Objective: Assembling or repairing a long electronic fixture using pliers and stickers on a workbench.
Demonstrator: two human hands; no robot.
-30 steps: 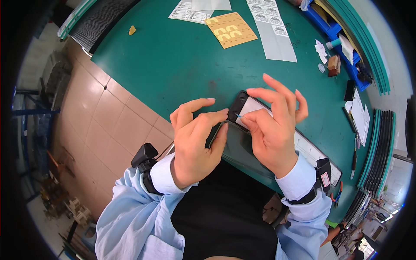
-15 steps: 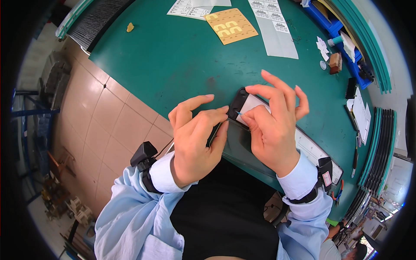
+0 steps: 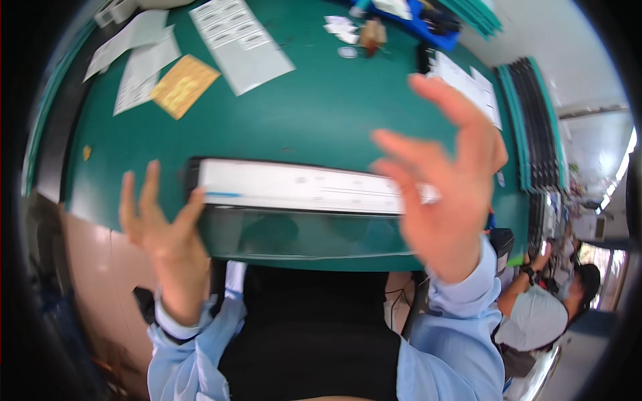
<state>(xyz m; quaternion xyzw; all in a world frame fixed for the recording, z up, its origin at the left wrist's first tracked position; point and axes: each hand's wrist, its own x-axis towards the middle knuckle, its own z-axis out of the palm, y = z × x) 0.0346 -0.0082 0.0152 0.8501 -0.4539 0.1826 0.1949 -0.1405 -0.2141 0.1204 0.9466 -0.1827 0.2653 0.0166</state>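
A long flat panel (image 3: pixel 287 186) with a white face, faint printed lines and a black rim lies across the bench. A short blue strip (image 3: pixel 223 194) shows on its left end. Along the panel's near side stretches a clear, glossy sheet (image 3: pixel 314 235) with dim reflections. My left hand (image 3: pixel 168 234) is spread beside the left end, one fingertip at the panel's corner. Over the right end hovers my right hand (image 3: pixel 451 184), blurred, its fingers apart and hiding that end. Neither hand shows anything held.
The green bench top (image 3: pixel 301 127) carries a yellow-brown sticker card (image 3: pixel 185 85) and printed label sheets (image 3: pixel 244 47). Blue trays (image 3: pixel 428 20) and a brown block (image 3: pixel 372 37) stand at the back. Teal-edged frames (image 3: pixel 525 127) are stacked rightward. A person (image 3: pixel 542 314) works at far right.
The view has turned, so the panel now lies nearly level. Both hands have drawn apart: the left stays at the left end, the right has swung to the right end, its pinch opened.
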